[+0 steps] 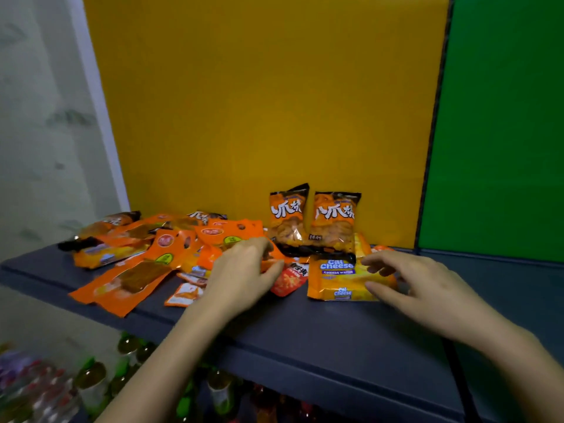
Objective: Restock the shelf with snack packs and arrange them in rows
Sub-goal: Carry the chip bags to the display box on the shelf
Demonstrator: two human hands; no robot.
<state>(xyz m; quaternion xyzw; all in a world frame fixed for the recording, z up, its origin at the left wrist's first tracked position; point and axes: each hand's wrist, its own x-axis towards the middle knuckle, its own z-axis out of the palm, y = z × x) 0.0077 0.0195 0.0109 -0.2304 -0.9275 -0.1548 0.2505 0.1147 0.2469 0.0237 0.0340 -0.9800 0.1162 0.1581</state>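
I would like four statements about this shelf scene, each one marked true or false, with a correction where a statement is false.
1. Two orange-and-black snack bags stand upright against the yellow back panel. True.
2. The right hand holds the small red sachet. False: it holds the yellow Cal Cheese wafer pack; the sachet lies between the two hands, left of that pack.
3. The flat orange packs by the left hand lie in neat rows. False: they form a loose, overlapping pile.
4. Bottles stand below the dark grey shelf. True.
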